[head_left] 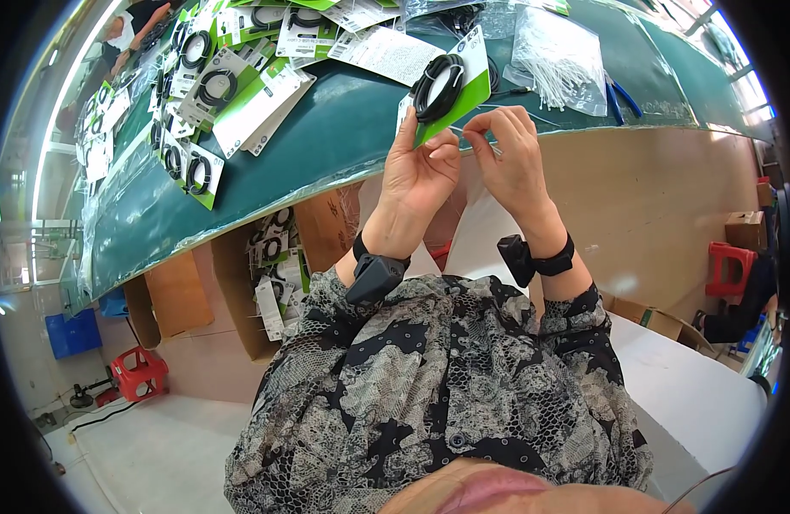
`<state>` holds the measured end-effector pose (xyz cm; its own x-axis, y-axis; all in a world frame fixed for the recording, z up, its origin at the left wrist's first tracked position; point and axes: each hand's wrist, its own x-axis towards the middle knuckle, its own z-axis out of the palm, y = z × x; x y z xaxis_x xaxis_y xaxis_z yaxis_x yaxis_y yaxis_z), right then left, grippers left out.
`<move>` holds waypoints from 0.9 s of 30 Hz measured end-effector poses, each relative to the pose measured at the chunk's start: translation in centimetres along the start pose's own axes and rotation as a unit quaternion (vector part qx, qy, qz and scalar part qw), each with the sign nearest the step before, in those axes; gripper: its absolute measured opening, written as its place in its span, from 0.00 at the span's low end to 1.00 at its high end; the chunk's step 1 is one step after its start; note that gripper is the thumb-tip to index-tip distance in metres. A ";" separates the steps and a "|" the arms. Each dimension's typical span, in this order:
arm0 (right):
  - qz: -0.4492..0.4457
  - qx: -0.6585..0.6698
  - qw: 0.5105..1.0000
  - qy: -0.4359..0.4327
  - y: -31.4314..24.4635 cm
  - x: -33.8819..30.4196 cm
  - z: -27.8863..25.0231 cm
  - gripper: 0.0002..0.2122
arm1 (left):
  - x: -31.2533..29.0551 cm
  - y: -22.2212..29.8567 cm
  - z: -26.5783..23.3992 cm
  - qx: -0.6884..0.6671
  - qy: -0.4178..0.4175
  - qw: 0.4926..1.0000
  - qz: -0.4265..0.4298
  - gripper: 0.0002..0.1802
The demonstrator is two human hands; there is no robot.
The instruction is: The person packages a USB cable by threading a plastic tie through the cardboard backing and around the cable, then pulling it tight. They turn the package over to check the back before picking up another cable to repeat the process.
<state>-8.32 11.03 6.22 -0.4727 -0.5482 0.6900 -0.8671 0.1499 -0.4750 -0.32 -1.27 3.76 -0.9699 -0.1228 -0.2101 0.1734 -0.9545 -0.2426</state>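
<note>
My left hand [415, 178] is closed on the lower edge of a white and green packaging card [473, 62], held up above the table's front edge. A coiled black cable [439, 89] lies against the face of that card. Just right of the card, my right hand [517, 163] has thumb and forefinger pinched together; whatever is between them is too small to make out. Behind the right hand, a black cable end [517, 91] shows on the table.
Carded black cables [217, 87] pile across the left of the green table [326, 128]. Right of my hands lie a clear bag of white cable ties [556, 64] and blue-handled pliers [622, 101]. Below stands a cardboard box [237, 283] with more carded cables; red stools [140, 374] flank both sides.
</note>
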 end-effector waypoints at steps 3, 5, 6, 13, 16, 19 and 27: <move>0.004 -0.001 1.000 0.000 0.0 -0.1 0.0 0.06 | 0.1 0.0 -0.2 0.012 0.008 1.000 0.006 0.13; 0.000 0.002 1.000 -0.002 0.0 -0.1 0.0 0.06 | 0.1 0.0 -0.2 0.018 0.012 1.000 0.009 0.13; -0.002 0.004 1.000 -0.003 0.0 -0.1 0.0 0.06 | 0.2 0.1 -0.2 0.014 0.009 1.000 0.006 0.13; -0.002 -0.005 1.000 -0.001 -0.2 0.0 -0.2 0.06 | 0.5 0.1 -0.6 0.016 0.017 1.000 -0.001 0.13; 0.023 -0.014 1.000 0.006 0.6 -0.1 -0.3 0.06 | 0.6 -0.3 -0.1 0.008 0.000 1.000 -0.003 0.13; 0.073 -0.030 0.997 0.010 3.8 -0.1 -0.9 0.06 | 0.4 1.4 0.0 -0.003 -0.015 1.000 0.000 0.13; -0.009 -0.225 0.969 0.100 14.6 1.4 -3.2 0.04 | 0.2 0.5 -0.4 -0.001 -0.005 1.000 -0.012 0.13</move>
<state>-22.17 15.06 2.04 -0.4389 -0.3912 0.8089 -0.8350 0.5101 -0.2063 -0.38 -1.69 3.20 -0.9755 -0.1015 -0.1950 0.1493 -0.9569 -0.2491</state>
